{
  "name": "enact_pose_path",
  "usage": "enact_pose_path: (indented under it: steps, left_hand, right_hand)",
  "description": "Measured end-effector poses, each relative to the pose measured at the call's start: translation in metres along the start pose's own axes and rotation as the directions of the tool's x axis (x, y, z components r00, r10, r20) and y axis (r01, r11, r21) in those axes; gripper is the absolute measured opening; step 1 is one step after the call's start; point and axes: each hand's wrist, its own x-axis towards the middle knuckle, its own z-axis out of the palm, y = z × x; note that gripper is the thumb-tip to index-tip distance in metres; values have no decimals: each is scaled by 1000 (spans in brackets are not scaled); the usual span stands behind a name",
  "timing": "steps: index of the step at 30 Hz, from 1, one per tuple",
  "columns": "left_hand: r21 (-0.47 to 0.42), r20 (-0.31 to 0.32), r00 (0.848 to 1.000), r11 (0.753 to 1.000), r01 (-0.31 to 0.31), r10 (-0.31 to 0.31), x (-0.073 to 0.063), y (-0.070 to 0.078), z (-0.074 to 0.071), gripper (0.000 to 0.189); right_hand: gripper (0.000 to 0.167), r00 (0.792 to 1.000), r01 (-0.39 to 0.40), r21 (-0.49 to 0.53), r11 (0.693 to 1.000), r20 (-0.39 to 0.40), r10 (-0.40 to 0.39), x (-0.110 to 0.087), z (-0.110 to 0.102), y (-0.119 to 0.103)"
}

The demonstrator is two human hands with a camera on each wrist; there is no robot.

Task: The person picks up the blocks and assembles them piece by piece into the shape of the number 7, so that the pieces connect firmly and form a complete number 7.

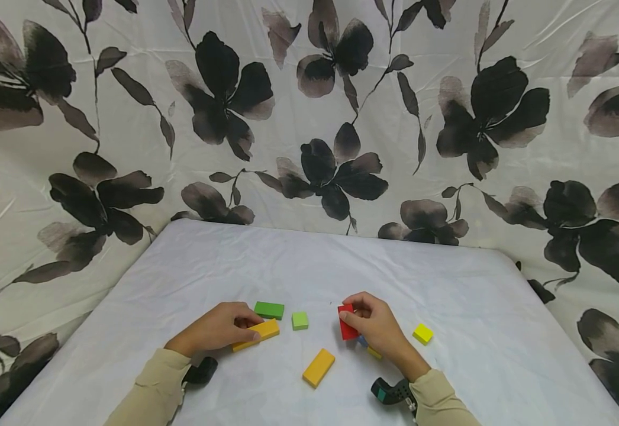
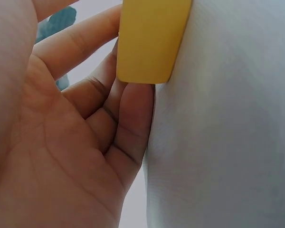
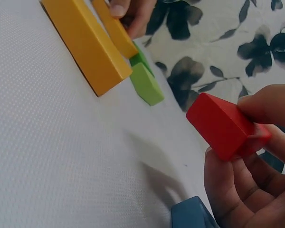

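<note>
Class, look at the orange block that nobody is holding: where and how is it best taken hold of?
Probably at mid-length, pinched across its two long sides from above. The free orange block lies flat on the white cloth, clearly longer than wide, with bare cloth along both long sides.

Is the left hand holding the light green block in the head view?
No, the left hand grips an orange block, and the light green block lies apart on the white cloth.
</note>
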Motion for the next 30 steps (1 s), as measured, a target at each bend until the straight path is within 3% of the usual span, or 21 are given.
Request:
enact_pose_path:
  steps: [13, 23, 30]
  left_hand:
    - [5, 5, 1000, 1000, -8, 8, 0, 1, 0, 32]
    - [0, 4, 1000, 1000, -16, 16, 0, -1, 1, 32]
    - [-1, 7, 1000, 1000, -24, 24, 0, -1, 0, 32]
  right_hand:
    - [22, 999, -30, 30, 999, -12, 31, -1, 3, 0]
    - [23, 998, -20, -94, 995, 51, 25, -3, 6, 0]
    - [24, 993, -15, -66, 998, 116, 22, -5, 5, 2]
